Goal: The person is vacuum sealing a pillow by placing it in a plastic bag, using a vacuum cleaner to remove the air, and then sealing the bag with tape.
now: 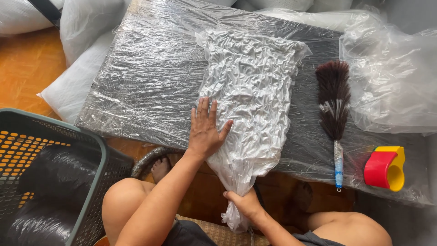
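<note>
I see the left hand (pixel 205 127) lying flat, fingers spread and released, pressing on the crumpled clear plastic bag with white wrinkled filling (pixel 248 91). The right hand (pixel 243 202) is clenched around the gathered neck of this bag, at the near edge of the table. The bag lies across the middle of the low dark table wrapped in clear plastic film (pixel 150 77), and its neck hangs over the near edge, between my knees.

To the right of the bag, near but not touching, lies a dark brown feather duster with a blue and silver handle (pixel 334 109). Further right stands a red and yellow plastic tape dispenser (pixel 386 167), close to the duster handle. Behind it a big loose clear plastic sheet (pixel 391 77) covers the right corner of the table.

On the left, beside my knee, stands a grey-green plastic basket with small holes (pixel 93 150), and black wrapped bundles (pixel 54 177) are inside. A grey ribbed hose (pixel 148 159) lies under the table near one foot. The floor is orange-brown wood (pixel 25 68), with white sacks (pixel 77 86) lying behind the table.
</note>
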